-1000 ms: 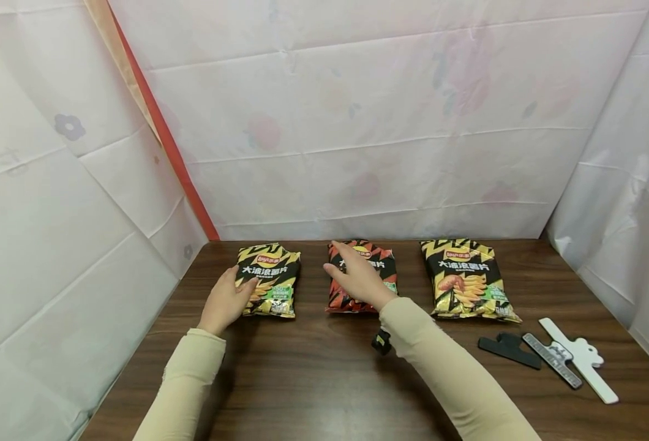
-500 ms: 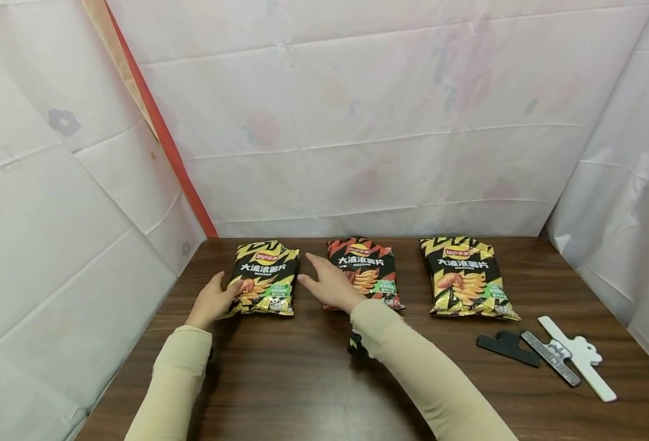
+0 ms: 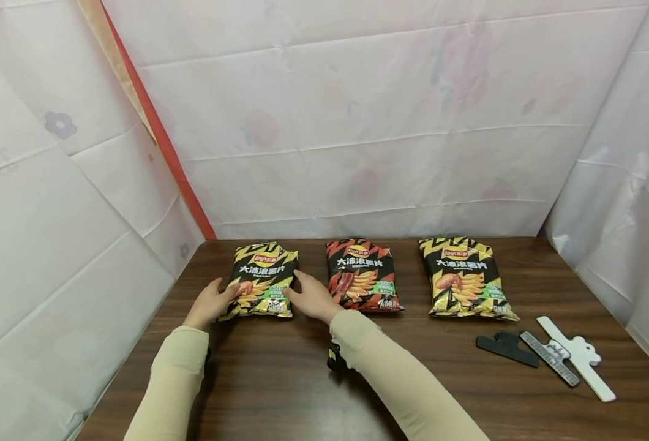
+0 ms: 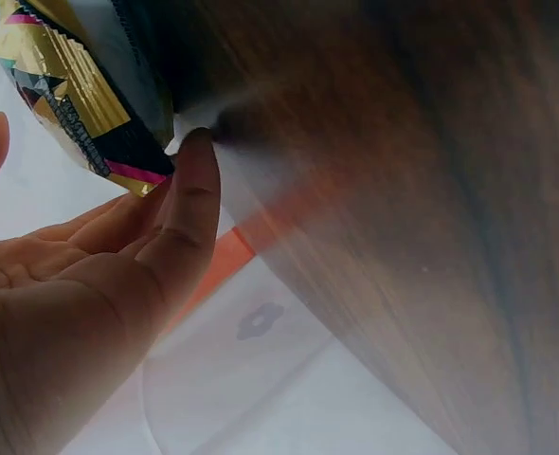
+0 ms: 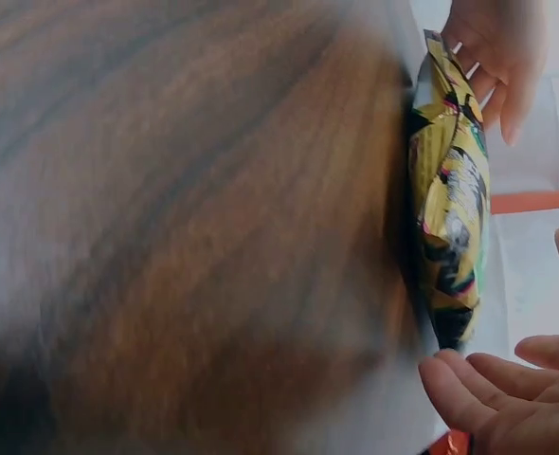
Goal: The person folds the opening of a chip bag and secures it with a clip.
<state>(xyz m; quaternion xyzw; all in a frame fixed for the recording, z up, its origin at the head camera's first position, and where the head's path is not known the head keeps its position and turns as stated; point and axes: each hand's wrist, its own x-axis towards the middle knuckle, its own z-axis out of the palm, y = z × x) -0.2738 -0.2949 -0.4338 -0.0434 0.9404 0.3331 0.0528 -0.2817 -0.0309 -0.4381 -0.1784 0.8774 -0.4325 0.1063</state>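
On the worktop (image 3: 280,380) three crisp bags lie in a row along the far edge; the left bag (image 3: 261,280), yellow and black, sits between the two hands; the left hand (image 3: 210,302) touches its left edge, fingers loosely bent, thumb over the bag's near-left corner; the right hand (image 3: 312,297) lies at its right edge, fingers stretched and relaxed, tips against the bag's side; neither grip is clamped, both hands flank the bag with fingers apart; the left wrist view shows the left hand (image 4: 90,284) open, a fingertip at the corner of the bag (image 4: 66,90); the right wrist view shows the bag (image 5: 448,204) edge-on, flat on the wood, with the right hand's fingers (image 5: 469,384) just near of it and the left hand (image 5: 497,57) at its far end; the red bag (image 3: 363,275) lies just right of the right hand, apart from it; the right bag (image 3: 466,279) lies further right; near the right edge lie a black clip (image 3: 507,348), a grey clip (image 3: 550,358) and a white clip (image 3: 577,357), side by side.
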